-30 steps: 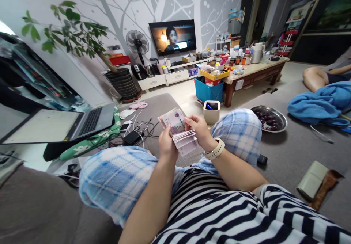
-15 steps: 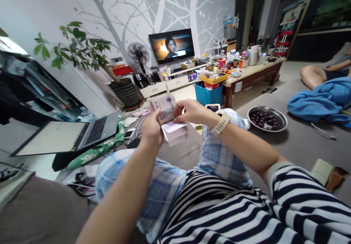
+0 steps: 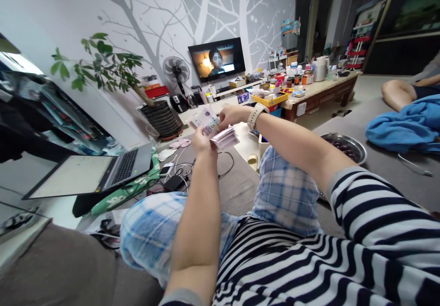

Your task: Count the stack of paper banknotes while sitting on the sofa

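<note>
A stack of purple-and-white banknotes [image 3: 206, 119] marked with a 5 is in my left hand [image 3: 202, 141], whose fingers are closed around its lower part. Several notes are folded down and fan out below, toward the right. My right hand [image 3: 231, 115], with a pale watch [image 3: 256, 115] on the wrist, pinches at the right edge of the upper notes; its fingertips are partly hidden. Both hands are raised in front of me, above the grey sofa surface [image 3: 237, 191] and beyond my knees in blue plaid trousers [image 3: 285, 191].
An open laptop [image 3: 85, 173] rests on a green cushion [image 3: 120, 196] at left, near tangled cables [image 3: 182, 173]. At right are a metal bowl [image 3: 359, 150] of dark round fruit, blue cloth [image 3: 409, 125] and another person's leg [image 3: 395, 95]. A cluttered table [image 3: 319, 84] stands ahead.
Both hands have moved up and away from me with the banknotes. The folded-down notes now fan out flatter to the right. My right forearm now partly covers the bowl.
</note>
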`<action>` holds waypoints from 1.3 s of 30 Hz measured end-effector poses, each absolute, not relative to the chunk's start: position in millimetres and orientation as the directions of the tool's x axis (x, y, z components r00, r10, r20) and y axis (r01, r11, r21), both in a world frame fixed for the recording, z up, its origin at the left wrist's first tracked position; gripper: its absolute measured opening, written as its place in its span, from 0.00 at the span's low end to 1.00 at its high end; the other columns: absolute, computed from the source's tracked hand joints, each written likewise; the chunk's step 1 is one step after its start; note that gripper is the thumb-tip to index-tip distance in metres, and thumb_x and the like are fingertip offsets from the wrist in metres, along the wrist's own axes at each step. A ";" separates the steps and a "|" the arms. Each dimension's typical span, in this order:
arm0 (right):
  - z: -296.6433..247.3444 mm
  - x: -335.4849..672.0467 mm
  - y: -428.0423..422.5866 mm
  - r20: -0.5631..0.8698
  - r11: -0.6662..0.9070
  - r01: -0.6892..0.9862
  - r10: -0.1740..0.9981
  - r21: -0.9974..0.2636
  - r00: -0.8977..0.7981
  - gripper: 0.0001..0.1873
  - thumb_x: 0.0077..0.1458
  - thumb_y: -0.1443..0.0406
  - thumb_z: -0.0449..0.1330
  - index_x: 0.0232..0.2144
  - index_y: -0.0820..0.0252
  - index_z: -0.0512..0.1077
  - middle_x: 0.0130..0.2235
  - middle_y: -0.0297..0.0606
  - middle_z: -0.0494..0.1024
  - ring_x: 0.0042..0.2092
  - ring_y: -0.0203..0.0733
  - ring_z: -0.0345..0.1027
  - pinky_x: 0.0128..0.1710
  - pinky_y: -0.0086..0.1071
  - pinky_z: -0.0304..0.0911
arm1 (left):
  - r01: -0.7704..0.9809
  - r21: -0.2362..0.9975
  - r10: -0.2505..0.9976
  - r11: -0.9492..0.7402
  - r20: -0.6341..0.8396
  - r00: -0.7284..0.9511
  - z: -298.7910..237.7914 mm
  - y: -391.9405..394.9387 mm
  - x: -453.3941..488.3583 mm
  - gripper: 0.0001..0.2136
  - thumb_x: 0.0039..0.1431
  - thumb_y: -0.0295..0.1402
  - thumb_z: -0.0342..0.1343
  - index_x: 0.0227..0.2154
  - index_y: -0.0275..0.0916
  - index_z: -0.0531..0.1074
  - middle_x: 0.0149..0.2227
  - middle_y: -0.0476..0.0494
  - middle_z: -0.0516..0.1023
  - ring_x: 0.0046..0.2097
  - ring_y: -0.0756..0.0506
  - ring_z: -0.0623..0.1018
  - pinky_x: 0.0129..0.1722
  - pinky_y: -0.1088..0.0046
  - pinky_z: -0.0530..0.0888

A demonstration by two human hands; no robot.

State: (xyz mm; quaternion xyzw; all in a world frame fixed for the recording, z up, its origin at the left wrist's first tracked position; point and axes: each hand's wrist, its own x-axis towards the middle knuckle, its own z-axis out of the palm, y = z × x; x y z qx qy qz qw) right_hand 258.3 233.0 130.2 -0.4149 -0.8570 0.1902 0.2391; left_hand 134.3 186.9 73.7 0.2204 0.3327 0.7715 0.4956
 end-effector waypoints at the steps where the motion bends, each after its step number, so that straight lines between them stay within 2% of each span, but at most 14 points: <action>1: 126.4 262.9 232.0 0.228 0.595 0.600 0.785 -0.535 -0.575 0.12 0.33 0.60 0.71 0.16 0.61 0.72 0.17 0.33 0.68 0.23 0.33 0.57 0.25 0.31 0.50 | -0.611 0.727 0.900 -0.314 0.023 -0.435 65.3 182.3 137.3 0.12 0.55 0.31 0.49 0.40 0.34 0.73 0.33 0.42 0.79 0.33 0.46 0.80 0.33 0.72 0.75; 6: 113.0 285.7 218.7 0.155 0.545 0.564 0.790 -0.620 -0.593 0.13 0.37 0.61 0.70 0.15 0.61 0.72 0.15 0.33 0.66 0.20 0.31 0.55 0.23 0.30 0.48 | -0.561 0.780 0.926 -0.278 0.063 -0.371 31.5 155.4 150.9 0.12 0.52 0.35 0.56 0.38 0.34 0.74 0.35 0.41 0.79 0.34 0.45 0.80 0.34 0.71 0.75; 9: 109.5 291.9 207.0 0.202 0.539 0.469 0.779 -0.700 -0.594 0.17 0.37 0.57 0.71 0.13 0.61 0.71 0.14 0.32 0.66 0.19 0.30 0.54 0.23 0.29 0.46 | -0.587 0.772 0.948 -0.244 0.064 -0.310 24.3 132.7 152.7 0.10 0.51 0.32 0.57 0.36 0.34 0.74 0.33 0.41 0.79 0.35 0.44 0.80 0.36 0.68 0.75; 12: 105.3 292.3 195.9 0.230 0.551 0.416 0.761 -0.723 -0.607 0.20 0.39 0.53 0.69 0.12 0.61 0.70 0.14 0.33 0.66 0.19 0.30 0.52 0.23 0.30 0.45 | -0.610 0.757 0.948 -0.233 0.036 -0.317 21.9 110.3 150.5 0.09 0.51 0.31 0.56 0.34 0.33 0.75 0.33 0.40 0.80 0.34 0.44 0.79 0.38 0.67 0.75; 15: 100.6 289.2 187.0 0.248 0.591 0.410 0.732 -0.694 -0.635 0.21 0.44 0.52 0.66 0.13 0.61 0.70 0.15 0.35 0.69 0.19 0.30 0.52 0.23 0.31 0.45 | -0.628 0.753 0.958 -0.195 0.010 -0.286 20.4 97.8 149.3 0.09 0.49 0.30 0.58 0.33 0.33 0.74 0.33 0.40 0.80 0.34 0.43 0.79 0.39 0.66 0.74; 19: 96.8 282.0 179.9 0.309 0.669 0.464 0.708 -0.581 -0.635 0.22 0.51 0.53 0.61 0.14 0.61 0.70 0.16 0.34 0.69 0.20 0.31 0.54 0.24 0.31 0.45 | -0.627 0.748 0.955 -0.218 0.031 -0.295 20.0 98.1 152.6 0.09 0.47 0.30 0.58 0.33 0.32 0.74 0.32 0.41 0.79 0.33 0.44 0.79 0.39 0.66 0.74; 23: 90.8 275.0 177.0 0.399 0.641 0.632 0.767 -0.436 -0.502 0.20 0.52 0.54 0.61 0.17 0.61 0.69 0.19 0.34 0.69 0.23 0.32 0.55 0.26 0.31 0.45 | -0.601 0.760 0.949 -0.247 0.064 -0.309 17.8 105.3 155.2 0.12 0.47 0.29 0.58 0.36 0.32 0.75 0.33 0.41 0.80 0.35 0.43 0.79 0.41 0.65 0.74; 25: 85.2 274.3 175.0 0.437 0.592 0.686 0.796 -0.422 -0.418 0.17 0.51 0.53 0.61 0.22 0.61 0.71 0.24 0.36 0.73 0.26 0.34 0.58 0.26 0.30 0.47 | -0.581 0.784 0.956 -0.218 0.052 -0.288 16.5 107.6 154.4 0.12 0.46 0.29 0.58 0.36 0.31 0.75 0.33 0.41 0.80 0.37 0.41 0.80 0.41 0.64 0.74; 29: 74.5 281.0 168.6 0.409 0.498 0.713 0.857 -0.493 -0.315 0.17 0.49 0.52 0.62 0.31 0.61 0.72 0.31 0.38 0.77 0.32 0.36 0.65 0.29 0.29 0.52 | -0.533 0.830 0.966 -0.164 0.024 -0.259 16.3 108.2 150.4 0.12 0.46 0.28 0.59 0.35 0.32 0.75 0.31 0.41 0.80 0.39 0.40 0.80 0.41 0.63 0.75; 35: 74.5 293.0 162.8 0.289 0.470 0.644 0.882 -0.604 -0.373 0.17 0.51 0.53 0.60 0.25 0.62 0.71 0.24 0.35 0.75 0.25 0.34 0.65 0.26 0.28 0.53 | -0.512 0.844 0.981 -0.159 0.076 -0.180 17.1 105.9 148.0 0.13 0.43 0.28 0.61 0.36 0.31 0.75 0.32 0.40 0.80 0.40 0.39 0.80 0.41 0.64 0.75; 39: 78.2 288.6 163.9 0.319 0.443 0.648 0.896 -0.620 -0.308 0.17 0.49 0.52 0.62 0.25 0.62 0.71 0.24 0.35 0.75 0.26 0.34 0.65 0.26 0.28 0.53 | -0.524 0.835 0.978 -0.168 0.076 -0.193 18.1 106.4 147.3 0.15 0.43 0.28 0.60 0.37 0.32 0.75 0.33 0.41 0.80 0.40 0.39 0.80 0.41 0.64 0.75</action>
